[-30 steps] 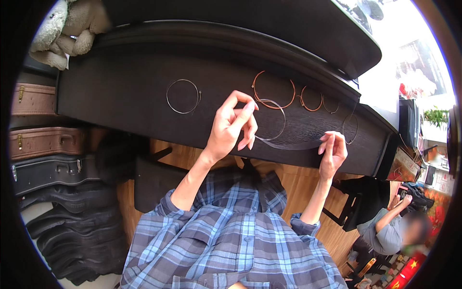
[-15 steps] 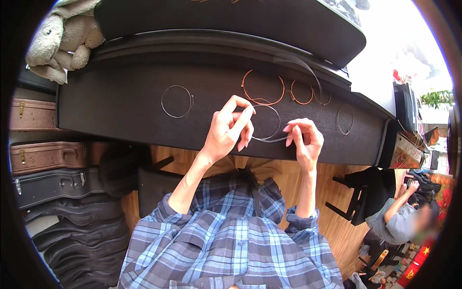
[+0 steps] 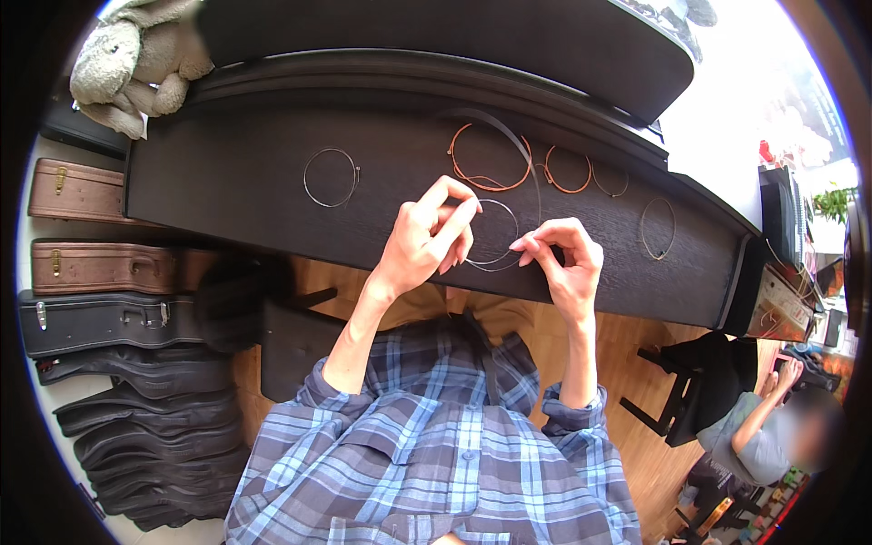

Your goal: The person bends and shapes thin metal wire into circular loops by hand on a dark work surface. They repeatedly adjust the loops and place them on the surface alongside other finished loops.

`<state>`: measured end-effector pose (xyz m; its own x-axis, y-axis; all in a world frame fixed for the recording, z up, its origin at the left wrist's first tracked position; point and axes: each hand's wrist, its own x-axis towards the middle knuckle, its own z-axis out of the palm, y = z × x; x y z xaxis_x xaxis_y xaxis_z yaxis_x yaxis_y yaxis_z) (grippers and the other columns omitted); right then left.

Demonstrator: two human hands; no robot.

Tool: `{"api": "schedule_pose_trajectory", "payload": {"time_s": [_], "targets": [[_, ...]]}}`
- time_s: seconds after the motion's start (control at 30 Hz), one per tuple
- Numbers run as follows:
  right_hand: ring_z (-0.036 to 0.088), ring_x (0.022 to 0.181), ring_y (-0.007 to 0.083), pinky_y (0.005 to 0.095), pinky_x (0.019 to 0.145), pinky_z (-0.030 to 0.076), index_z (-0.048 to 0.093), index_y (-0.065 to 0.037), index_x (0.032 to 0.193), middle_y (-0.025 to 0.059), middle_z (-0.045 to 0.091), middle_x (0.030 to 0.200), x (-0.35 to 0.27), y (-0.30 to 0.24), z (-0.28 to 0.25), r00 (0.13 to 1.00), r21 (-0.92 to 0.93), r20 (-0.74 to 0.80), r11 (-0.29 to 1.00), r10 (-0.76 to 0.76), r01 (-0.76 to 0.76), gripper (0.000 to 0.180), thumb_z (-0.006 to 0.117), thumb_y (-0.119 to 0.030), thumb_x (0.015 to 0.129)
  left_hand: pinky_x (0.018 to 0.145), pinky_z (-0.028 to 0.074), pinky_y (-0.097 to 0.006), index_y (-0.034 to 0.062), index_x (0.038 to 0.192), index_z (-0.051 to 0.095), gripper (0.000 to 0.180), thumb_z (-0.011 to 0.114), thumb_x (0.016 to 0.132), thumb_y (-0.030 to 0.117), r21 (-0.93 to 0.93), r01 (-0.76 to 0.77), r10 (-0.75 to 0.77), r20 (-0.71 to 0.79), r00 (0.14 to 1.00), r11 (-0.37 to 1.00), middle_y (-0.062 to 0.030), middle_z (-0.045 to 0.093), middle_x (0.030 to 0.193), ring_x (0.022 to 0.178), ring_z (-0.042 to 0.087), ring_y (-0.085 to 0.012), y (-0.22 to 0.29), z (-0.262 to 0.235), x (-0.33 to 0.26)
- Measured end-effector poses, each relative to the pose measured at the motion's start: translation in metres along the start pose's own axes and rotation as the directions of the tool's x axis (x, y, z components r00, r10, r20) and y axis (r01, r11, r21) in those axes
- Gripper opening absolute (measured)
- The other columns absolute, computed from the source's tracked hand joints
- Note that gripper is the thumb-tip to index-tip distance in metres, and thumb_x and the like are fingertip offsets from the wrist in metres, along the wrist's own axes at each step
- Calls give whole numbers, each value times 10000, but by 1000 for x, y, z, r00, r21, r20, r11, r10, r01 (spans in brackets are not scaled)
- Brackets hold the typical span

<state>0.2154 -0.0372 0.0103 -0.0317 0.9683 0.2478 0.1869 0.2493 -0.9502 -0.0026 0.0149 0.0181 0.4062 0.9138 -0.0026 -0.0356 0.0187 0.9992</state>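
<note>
My left hand (image 3: 427, 234) and my right hand (image 3: 563, 259) both pinch a thin silver wire coil (image 3: 500, 238) just above the black closed lid of a piano (image 3: 227, 182). The left fingers hold the coil's left side, the right fingers its right end. A silver coiled string (image 3: 330, 178) lies on the lid to the left. A copper-coloured coil (image 3: 490, 154) lies behind my hands, a smaller copper coil (image 3: 568, 173) to its right, and a thin ring coil (image 3: 658, 229) further right.
A grey plush toy (image 3: 127, 64) sits on the piano's left end. Several instrument cases (image 3: 100, 309) are stacked on the floor at left. A black bench (image 3: 291, 336) stands under me. Another person (image 3: 772, 427) sits at lower right by a black stool (image 3: 699, 391).
My right hand moved left from the lid's front edge to the silver coil and took hold of it. My left hand stayed on the coil.
</note>
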Motion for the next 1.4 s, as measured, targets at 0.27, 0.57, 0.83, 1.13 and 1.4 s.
{"api": "schedule_pose_trajectory", "payload": {"time_s": [0.27,0.57,0.83,1.13,1.4], "targets": [[734,759,160,268,709,596,681,32,942,124,758,886,-7,-7,6,999,82,32,997,2,-4,114,748,48,851,391,386,-224,12,1059,573,151,519,1056,154,-128,32,-28,33,999,991,-57,635,597,408,528,-76,1,-3,-2],[657,697,59,197,521,366,713,-77,754,8,731,757,3,-5,12,999,-98,15,995,32,-30,169,882,-93,748,434,470,-241,-12,1117,547,186,485,1070,156,-38,18,-10,192,981,999,-129,681,653,462,623,-155,3,-3,-4],[601,585,47,193,526,452,702,-39,970,-3,688,723,2,-18,12,963,70,-114,969,245,-238,183,819,-67,832,488,527,-282,-20,1136,551,177,478,1070,127,-133,42,-3,283,959,990,-133,667,625,513,662,-189,2,-5,-6],[641,611,56,193,551,472,691,-14,1096,47,697,825,2,-22,-9,923,112,210,930,321,-349,158,675,-68,948,466,491,-257,-9,1155,620,214,501,1061,143,-178,34,21,295,955,983,-64,641,559,463,627,-129,1,-6,-9],[757,824,178,213,551,511,620,-26,989,89,718,887,4,-16,-33,858,314,391,828,333,-464,87,683,-74,952,478,502,-252,-18,1180,629,248,480,1066,143,-191,75,-2,359,933,979,-65,639,556,471,639,-135,4,-9,-8]]}}
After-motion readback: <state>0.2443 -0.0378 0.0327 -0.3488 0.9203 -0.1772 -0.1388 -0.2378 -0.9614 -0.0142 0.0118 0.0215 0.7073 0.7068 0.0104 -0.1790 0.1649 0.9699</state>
